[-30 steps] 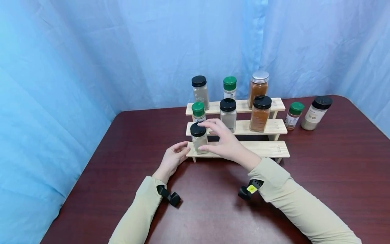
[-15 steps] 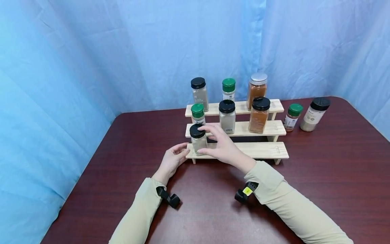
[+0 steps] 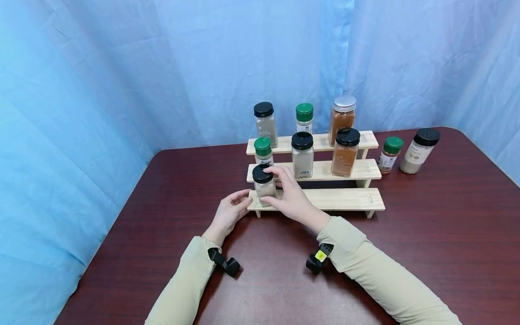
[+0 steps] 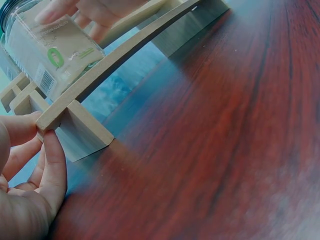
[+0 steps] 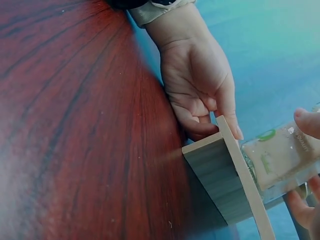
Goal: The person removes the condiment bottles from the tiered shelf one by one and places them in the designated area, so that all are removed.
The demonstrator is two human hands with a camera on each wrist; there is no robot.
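Observation:
A three-tier wooden spice rack (image 3: 337,199) stands on the dark red table. At the left end of its bottom tier is an upright clear spice jar (image 3: 263,189) with a black lid and pale contents. My right hand (image 3: 294,201) grips this jar from the right, thumb low on the front and fingers by the lid. The left wrist view shows a barcode and a green mark on the jar (image 4: 60,55). My left hand (image 3: 227,214) pinches the left end of the bottom tier between thumb and fingers, as the left wrist view also shows.
Behind, on the middle tier, stand a green-lidded jar (image 3: 264,152), a pale jar (image 3: 302,158) and an orange-brown jar (image 3: 344,155). The top tier carries three more. Right of the rack are a small green-capped jar (image 3: 388,158) and a larger black-lidded one (image 3: 418,153). Blue curtains surround the table.
My right wrist and forearm have swung left, and the right hand has shifted slightly left around the jar. The jar stays at the bottom tier's left end; my left hand keeps its pinch.

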